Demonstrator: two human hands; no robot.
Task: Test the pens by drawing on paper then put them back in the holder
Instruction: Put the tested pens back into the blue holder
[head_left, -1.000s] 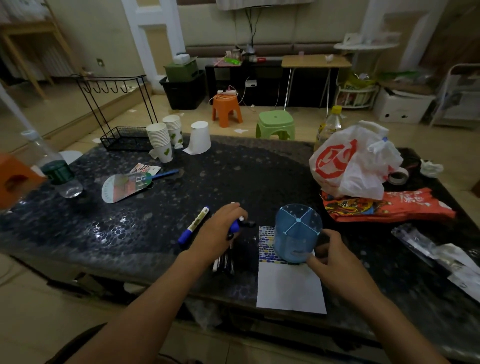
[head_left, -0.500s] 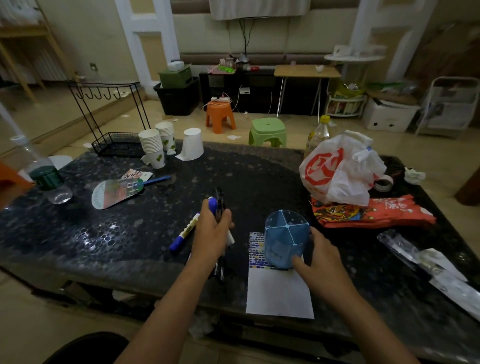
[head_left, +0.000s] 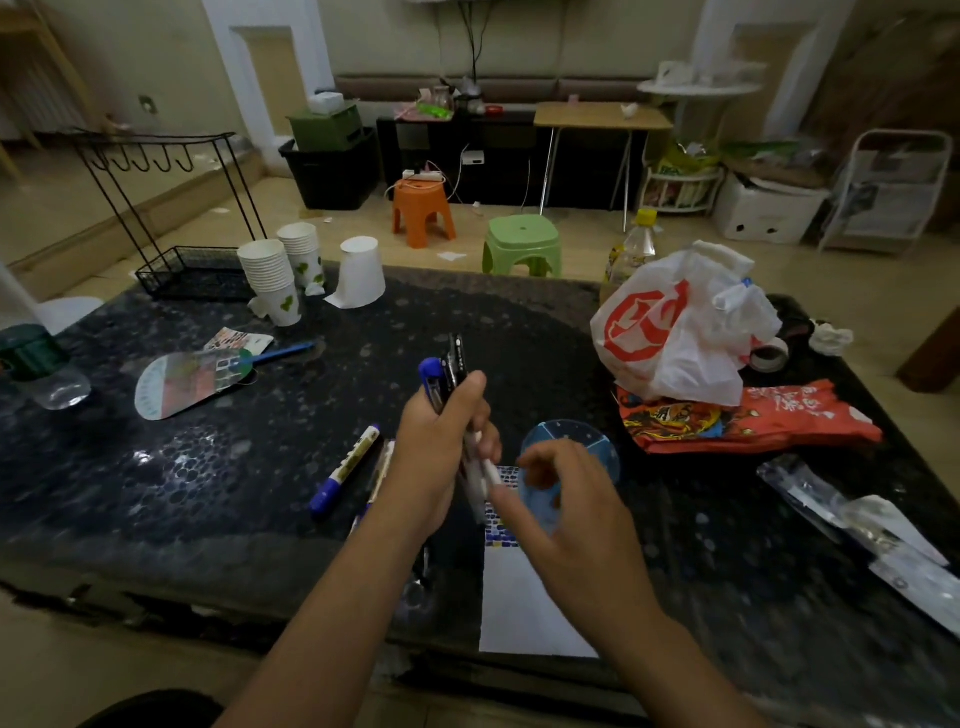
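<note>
Above the table's (head_left: 208, 467) near middle, a bundle of pens (head_left: 451, 370) is held in the left hand (head_left: 441, 457), fingers curled round the barrels. Long axis: nearly upright, leaning slightly; blue and black capped ends point up and away from the camera, white lower ends point down toward the paper (head_left: 524, 603).

Right hand (head_left: 566, 514): placed just beside the bundle's lower ends, thumb and forefinger brought together at a white pen tip; whether it is actually pinched cannot be told.

Holder (head_left: 576, 441): blue, round, divided into compartments, stood on the paper's far end, partly hidden behind the right hand.

Paper: white sheet with a patterned strip at the far edge, laid at the table's near edge.

Marker (head_left: 345, 470): blue and white, laid flat left of the left hand, long axis diagonal, blue cap toward the near left. A further pen is seen beside it, partly covered by the wrist.

Farther out: fan (head_left: 192, 382) at left, bottle (head_left: 36, 364) at far left, stacked cups (head_left: 280, 270) and wire rack (head_left: 182, 260) at the far edge, white bag (head_left: 680, 332) and red packet (head_left: 753, 421) at right, tape roll (head_left: 769, 356) behind them.
</note>
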